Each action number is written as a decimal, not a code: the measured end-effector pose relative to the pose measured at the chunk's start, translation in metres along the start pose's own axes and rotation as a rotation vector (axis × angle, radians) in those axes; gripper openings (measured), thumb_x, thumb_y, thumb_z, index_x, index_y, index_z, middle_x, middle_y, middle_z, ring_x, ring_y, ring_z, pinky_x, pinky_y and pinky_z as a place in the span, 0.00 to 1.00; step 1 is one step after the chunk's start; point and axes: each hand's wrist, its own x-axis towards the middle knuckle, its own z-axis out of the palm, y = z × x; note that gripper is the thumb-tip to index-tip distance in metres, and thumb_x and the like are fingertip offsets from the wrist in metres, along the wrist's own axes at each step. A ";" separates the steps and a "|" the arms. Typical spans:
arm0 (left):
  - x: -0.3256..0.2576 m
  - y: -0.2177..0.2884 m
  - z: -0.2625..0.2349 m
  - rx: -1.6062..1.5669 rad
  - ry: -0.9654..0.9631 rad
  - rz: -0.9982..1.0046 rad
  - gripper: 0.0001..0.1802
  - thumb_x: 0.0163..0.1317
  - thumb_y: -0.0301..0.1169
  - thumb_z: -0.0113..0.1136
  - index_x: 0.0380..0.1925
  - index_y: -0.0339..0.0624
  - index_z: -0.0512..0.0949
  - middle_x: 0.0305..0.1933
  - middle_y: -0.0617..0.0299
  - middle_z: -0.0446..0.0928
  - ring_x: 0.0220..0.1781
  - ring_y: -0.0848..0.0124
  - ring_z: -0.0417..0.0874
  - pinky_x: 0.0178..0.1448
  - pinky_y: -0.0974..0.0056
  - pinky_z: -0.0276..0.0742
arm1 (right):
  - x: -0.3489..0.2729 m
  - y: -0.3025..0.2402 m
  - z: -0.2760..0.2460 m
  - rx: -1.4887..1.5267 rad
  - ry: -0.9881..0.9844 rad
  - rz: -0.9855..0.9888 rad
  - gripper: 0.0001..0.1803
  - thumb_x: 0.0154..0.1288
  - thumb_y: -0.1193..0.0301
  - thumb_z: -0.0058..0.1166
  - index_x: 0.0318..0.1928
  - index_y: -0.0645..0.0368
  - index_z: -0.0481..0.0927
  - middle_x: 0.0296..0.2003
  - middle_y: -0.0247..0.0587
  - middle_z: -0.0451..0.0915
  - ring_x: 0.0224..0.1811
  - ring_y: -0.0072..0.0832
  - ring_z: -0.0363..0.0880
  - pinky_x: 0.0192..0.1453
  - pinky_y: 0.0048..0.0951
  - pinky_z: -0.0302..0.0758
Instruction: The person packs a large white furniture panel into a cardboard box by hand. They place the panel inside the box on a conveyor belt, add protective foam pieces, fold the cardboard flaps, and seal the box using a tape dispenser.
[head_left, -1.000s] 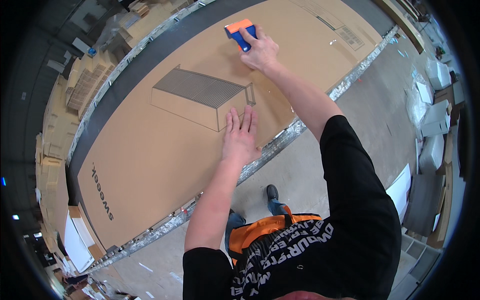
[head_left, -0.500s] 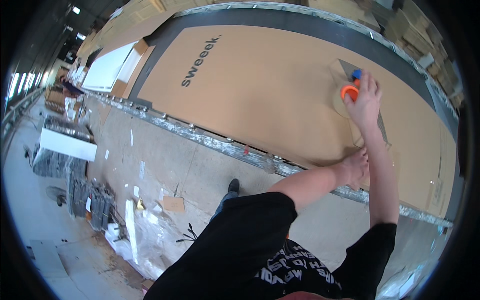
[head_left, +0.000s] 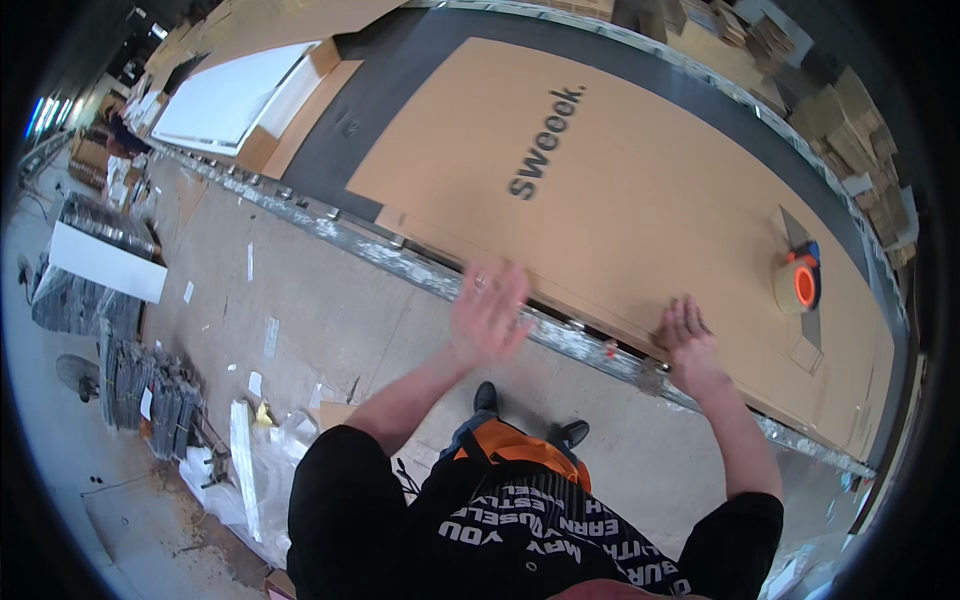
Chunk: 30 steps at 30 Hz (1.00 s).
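Observation:
A long, flat cardboard box (head_left: 620, 210) with dark printed lettering lies closed across the conveyor bench. My left hand (head_left: 490, 312) hovers at its near edge, slightly blurred, fingers apart and nothing in the grasp. Farther right, my right hand (head_left: 688, 342) rests on the box's near edge with its fingers laid flat, holding nothing. Toward the box's right end sits a tape dispenser (head_left: 803, 285), blue and orange with a roll of clear tape, on top of a grey patch. No hand touches it.
The bench's worn metal rail (head_left: 400, 268) runs along the near side. An open carton with white panels (head_left: 235, 105) stands farther left on the bench. Plastic wrap (head_left: 285, 450) and stacked grey bundles (head_left: 165, 390) lie on the floor. Another person (head_left: 125, 135) is far left.
My right hand has let go of the tape dispenser and come down to the near edge. My left hand has moved left along the box. The box appears farther right in view.

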 end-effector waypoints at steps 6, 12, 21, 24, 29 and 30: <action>0.015 -0.085 0.050 0.082 0.213 -0.130 0.21 0.58 0.42 0.52 0.43 0.36 0.75 0.48 0.50 0.76 0.54 0.54 0.75 0.62 0.48 0.65 | 0.014 0.002 -0.028 0.133 0.039 0.017 0.31 0.47 0.72 0.58 0.54 0.75 0.72 0.55 0.66 0.73 0.62 0.62 0.67 0.68 0.50 0.64; 0.017 -0.078 0.048 0.082 0.300 -0.166 0.18 0.50 0.41 0.54 0.33 0.41 0.81 0.41 0.59 0.81 0.46 0.62 0.82 0.53 0.58 0.72 | 0.189 0.086 -0.053 0.418 0.002 0.254 0.24 0.67 0.60 0.51 0.56 0.65 0.74 0.57 0.59 0.73 0.60 0.52 0.71 0.66 0.42 0.64; 0.017 -0.066 0.046 0.036 0.351 -0.197 0.16 0.50 0.37 0.55 0.33 0.40 0.82 0.41 0.55 0.82 0.45 0.62 0.83 0.52 0.60 0.75 | 0.457 0.220 0.014 0.321 0.131 0.601 0.41 0.69 0.39 0.31 0.62 0.64 0.66 0.57 0.65 0.71 0.63 0.53 0.67 0.67 0.44 0.62; 0.022 -0.069 0.067 -0.015 0.416 -0.115 0.16 0.49 0.37 0.55 0.33 0.38 0.82 0.41 0.55 0.82 0.44 0.62 0.83 0.50 0.60 0.75 | 0.446 0.274 0.055 0.226 0.149 0.550 0.36 0.69 0.42 0.32 0.55 0.64 0.70 0.53 0.65 0.73 0.59 0.54 0.69 0.64 0.46 0.65; -0.019 -0.037 0.050 0.142 0.506 -0.129 0.15 0.46 0.37 0.53 0.29 0.41 0.83 0.37 0.57 0.82 0.42 0.64 0.83 0.50 0.61 0.73 | 0.427 0.199 0.048 0.283 0.202 0.411 0.33 0.68 0.47 0.36 0.48 0.68 0.71 0.48 0.68 0.74 0.54 0.60 0.70 0.59 0.48 0.67; -0.022 -0.033 0.047 0.145 0.511 -0.130 0.15 0.46 0.38 0.53 0.29 0.41 0.83 0.37 0.57 0.82 0.43 0.64 0.82 0.51 0.62 0.73 | 0.426 0.186 0.028 0.333 0.200 0.450 0.32 0.68 0.47 0.35 0.48 0.69 0.71 0.48 0.69 0.73 0.54 0.61 0.70 0.59 0.48 0.67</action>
